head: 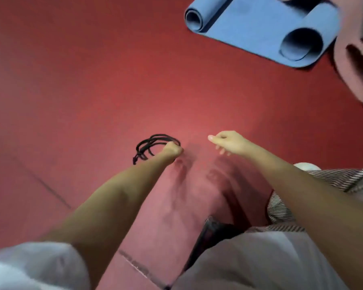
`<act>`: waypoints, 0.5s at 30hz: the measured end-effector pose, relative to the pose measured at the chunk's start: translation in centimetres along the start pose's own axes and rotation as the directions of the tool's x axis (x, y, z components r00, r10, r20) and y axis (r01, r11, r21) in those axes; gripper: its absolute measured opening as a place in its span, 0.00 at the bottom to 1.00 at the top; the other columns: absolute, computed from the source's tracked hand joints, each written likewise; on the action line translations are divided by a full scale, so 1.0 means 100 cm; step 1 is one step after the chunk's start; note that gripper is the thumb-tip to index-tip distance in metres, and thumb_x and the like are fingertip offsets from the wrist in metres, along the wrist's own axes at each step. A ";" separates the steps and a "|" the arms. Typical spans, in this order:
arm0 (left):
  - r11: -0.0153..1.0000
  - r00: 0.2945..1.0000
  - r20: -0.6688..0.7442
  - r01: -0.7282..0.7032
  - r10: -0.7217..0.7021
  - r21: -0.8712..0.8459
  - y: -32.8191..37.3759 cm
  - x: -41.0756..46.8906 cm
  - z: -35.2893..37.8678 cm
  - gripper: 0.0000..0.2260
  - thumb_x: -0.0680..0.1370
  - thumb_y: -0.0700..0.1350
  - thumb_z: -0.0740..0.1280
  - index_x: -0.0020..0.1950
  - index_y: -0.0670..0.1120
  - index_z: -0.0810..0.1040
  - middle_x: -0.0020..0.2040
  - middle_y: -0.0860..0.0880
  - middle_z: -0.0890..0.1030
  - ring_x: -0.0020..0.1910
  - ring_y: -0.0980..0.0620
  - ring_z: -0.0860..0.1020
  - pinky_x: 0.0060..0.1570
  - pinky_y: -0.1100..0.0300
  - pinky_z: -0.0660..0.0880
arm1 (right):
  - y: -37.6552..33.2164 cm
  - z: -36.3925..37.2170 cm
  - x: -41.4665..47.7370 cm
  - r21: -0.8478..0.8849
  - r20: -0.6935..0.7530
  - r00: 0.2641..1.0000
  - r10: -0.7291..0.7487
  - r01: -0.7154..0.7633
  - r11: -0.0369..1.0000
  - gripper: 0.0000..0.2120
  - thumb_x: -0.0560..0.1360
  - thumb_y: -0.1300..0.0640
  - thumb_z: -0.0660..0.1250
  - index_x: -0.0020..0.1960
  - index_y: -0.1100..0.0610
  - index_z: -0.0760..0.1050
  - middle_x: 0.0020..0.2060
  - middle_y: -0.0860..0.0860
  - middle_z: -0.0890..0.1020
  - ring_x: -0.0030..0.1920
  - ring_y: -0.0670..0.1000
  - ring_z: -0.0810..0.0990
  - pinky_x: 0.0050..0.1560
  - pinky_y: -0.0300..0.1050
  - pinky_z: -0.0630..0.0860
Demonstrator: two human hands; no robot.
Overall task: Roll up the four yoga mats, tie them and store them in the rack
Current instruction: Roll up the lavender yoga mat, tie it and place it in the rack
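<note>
Left hand (173, 149): closed in a fist, fingers curled tight round a bundle of cords.
Cords (151, 143): black, several strands in loops. The loops stand out to the left of the fist and one end hangs down beside the forearm, above the floor.
Right hand (228, 142): near the left hand, not touching it. The fingers hang loosely curled with the thumb pointing toward the left hand, and nothing is seen in its hold.
Blue mat (249, 24): on the floor at the upper right, well apart from both hands. It is partly flat, with each end curled into a roll and no cord round it.
Pink mat (348, 65): at the right edge, just beside the blue mat. It is blurred, and whether it is rolled cannot be told.
Red strip (166, 216): paler than the floor, flat, running from the body up under both hands; seemingly a mat.
Floor (71, 80): red, with a seam line at the lower left.
Dark thing (214, 229): by the body at lower centre, too blurred to identify.
Striped cloth (344, 178): behind the right forearm.
</note>
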State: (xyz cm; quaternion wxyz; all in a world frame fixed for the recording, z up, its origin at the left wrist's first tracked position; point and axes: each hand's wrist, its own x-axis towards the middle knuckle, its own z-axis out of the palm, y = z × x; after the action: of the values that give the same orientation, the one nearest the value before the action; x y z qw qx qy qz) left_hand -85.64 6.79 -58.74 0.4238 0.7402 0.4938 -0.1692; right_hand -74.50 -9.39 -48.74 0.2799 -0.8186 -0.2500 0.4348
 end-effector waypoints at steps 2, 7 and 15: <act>0.999 0.999 -0.011 0.046 -0.046 0.025 -0.027 0.020 0.012 0.13 0.80 0.43 0.60 0.60 0.37 0.75 0.58 0.38 0.78 0.59 0.40 0.76 0.54 0.54 0.72 | 0.000 0.015 0.011 -0.026 0.048 0.999 0.004 -0.003 1.000 0.19 0.79 0.48 0.60 0.54 0.65 0.76 0.41 0.54 0.77 0.30 0.47 0.72 0.26 0.35 0.67; 0.978 0.977 0.105 0.194 -0.186 -0.075 -0.054 0.028 0.043 0.34 0.75 0.40 0.64 0.78 0.44 0.51 0.68 0.38 0.71 0.64 0.37 0.73 0.60 0.49 0.73 | 0.009 0.034 0.023 0.012 0.090 0.996 -0.005 0.004 1.000 0.13 0.79 0.48 0.61 0.48 0.58 0.74 0.38 0.54 0.76 0.30 0.48 0.71 0.26 0.35 0.66; 0.987 0.980 0.144 0.149 -0.140 -0.056 -0.050 0.027 0.081 0.17 0.72 0.36 0.70 0.60 0.36 0.74 0.48 0.41 0.78 0.49 0.45 0.77 0.53 0.52 0.76 | 0.050 0.028 0.022 -0.012 0.113 0.981 0.156 -0.155 0.988 0.14 0.80 0.48 0.58 0.46 0.59 0.72 0.40 0.55 0.76 0.35 0.51 0.74 0.32 0.40 0.67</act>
State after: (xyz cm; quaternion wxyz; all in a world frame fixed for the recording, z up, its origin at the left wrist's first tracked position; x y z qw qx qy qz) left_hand -87.46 2.74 -67.58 0.4683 0.6741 0.5207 -0.2347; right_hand -74.98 -10.88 -54.63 0.2290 -0.8099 -0.2016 0.5010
